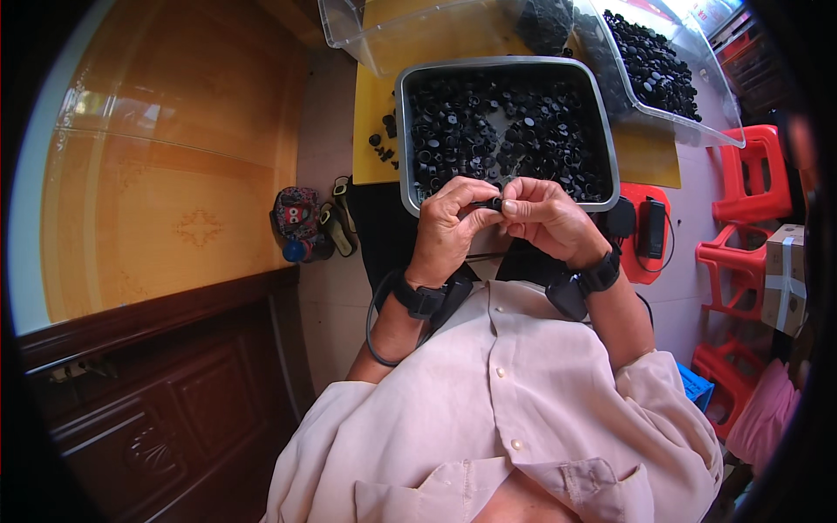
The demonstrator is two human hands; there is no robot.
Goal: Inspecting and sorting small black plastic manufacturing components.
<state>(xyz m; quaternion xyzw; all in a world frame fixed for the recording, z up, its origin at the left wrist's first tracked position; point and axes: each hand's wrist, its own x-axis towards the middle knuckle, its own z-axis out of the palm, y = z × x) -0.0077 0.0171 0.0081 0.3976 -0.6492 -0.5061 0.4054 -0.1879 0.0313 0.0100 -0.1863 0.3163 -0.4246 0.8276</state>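
Both my hands meet over the near rim of a metal tray (507, 61) that holds many small black plastic parts (558, 131). Between them is a small black plastic part (490, 204), partly covered by fingers. My left hand (452, 222) pinches it from the left with thumb and fingers. From the right, my right hand (545, 213) closes thumb and fingertips on its other end. Whether it is one piece or two joined pieces I cannot tell. Each wrist wears a black strap with a box on it.
A clear plastic bin (728, 135) with black pieces stands at the far right; another clear bin (349, 44) is behind the tray. Loose black parts (381, 144) lie on the yellow board (370, 100). Red stools (754, 179) and a taped carton (785, 279) stand right, a wooden cabinet left.
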